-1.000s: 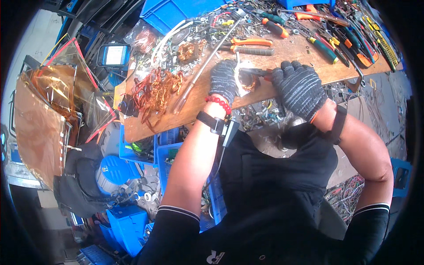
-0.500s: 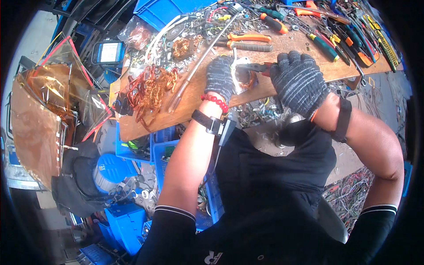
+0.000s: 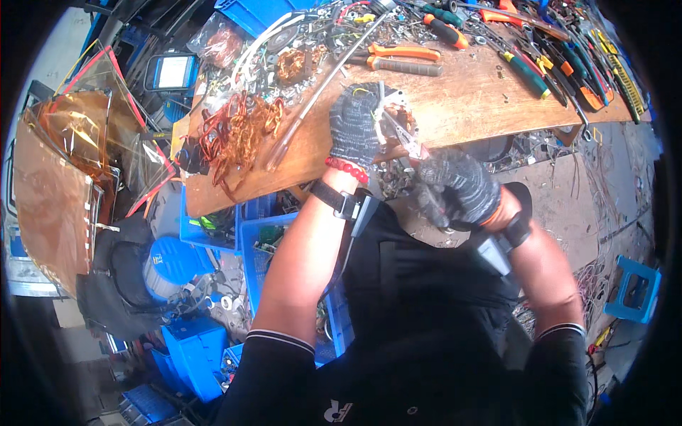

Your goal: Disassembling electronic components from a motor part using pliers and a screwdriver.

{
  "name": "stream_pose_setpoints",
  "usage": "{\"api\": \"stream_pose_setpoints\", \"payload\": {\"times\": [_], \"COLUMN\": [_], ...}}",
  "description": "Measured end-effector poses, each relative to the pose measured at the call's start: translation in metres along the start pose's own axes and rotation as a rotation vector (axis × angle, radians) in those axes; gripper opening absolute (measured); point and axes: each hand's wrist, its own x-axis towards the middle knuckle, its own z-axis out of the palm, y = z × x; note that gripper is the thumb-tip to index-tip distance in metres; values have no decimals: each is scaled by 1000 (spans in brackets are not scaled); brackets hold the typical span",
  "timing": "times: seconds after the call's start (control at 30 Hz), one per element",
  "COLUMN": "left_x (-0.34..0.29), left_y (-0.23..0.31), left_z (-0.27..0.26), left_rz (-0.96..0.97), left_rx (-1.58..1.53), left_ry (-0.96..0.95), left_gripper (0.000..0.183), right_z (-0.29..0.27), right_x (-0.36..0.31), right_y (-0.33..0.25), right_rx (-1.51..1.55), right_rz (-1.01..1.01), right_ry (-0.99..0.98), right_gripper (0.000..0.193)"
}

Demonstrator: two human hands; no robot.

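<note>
Both hands wear dark grey knitted gloves. My left hand (image 3: 354,124) is closed on a small part with copper winding (image 3: 403,113) and white wire, just over the table's front edge. My right hand (image 3: 458,188) is wrapped round the handles of a pair of pliers (image 3: 406,139), in front of that edge and lower than my left hand. The metal jaws slant up and left to the copper part beside my left fingers. Whether the jaws grip the wire or only touch it, I cannot tell. Some blur covers the right fingers.
On the wooden table (image 3: 483,92) lie a long screwdriver (image 3: 305,110), orange-handled pliers (image 3: 405,52), a heap of copper wire (image 3: 241,135) and scattered metal scraps. Several hand tools crowd the far right. Blue crates (image 3: 249,234) stand below the front edge; a blue stool (image 3: 632,290) is at right.
My right hand has come down toward my body and slightly left. The pliers have swung from nearly level to a steep slant. My left hand stays almost in place on the part.
</note>
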Motion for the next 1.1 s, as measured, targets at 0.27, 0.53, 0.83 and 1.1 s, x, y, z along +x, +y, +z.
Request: {"api": "stream_pose_setpoints", "payload": {"times": [0.27, 0.53, 0.83, 1.1], "left_x": [-1, 2, 3, 1], "left_y": [-2, -9, -15, -19], "left_z": [-2, 6, 11, 14], "left_rz": [76, -93, -51, -52], "left_rx": [129, -107, -18, 87], "left_ry": [14, -29, -58, -115], "left_gripper": [37, 42, 49, 48], "right_z": [18, -7, 3, 16], "right_x": [12, -13, 4, 2], "right_y": [38, -24, -44, -66], "right_rx": [-787, -1707, -2212, -2388], "right_rz": [-552, -396, -412, -369], "right_ry": [247, 638, 607, 499], "right_gripper": [26, 21, 19, 25]}}
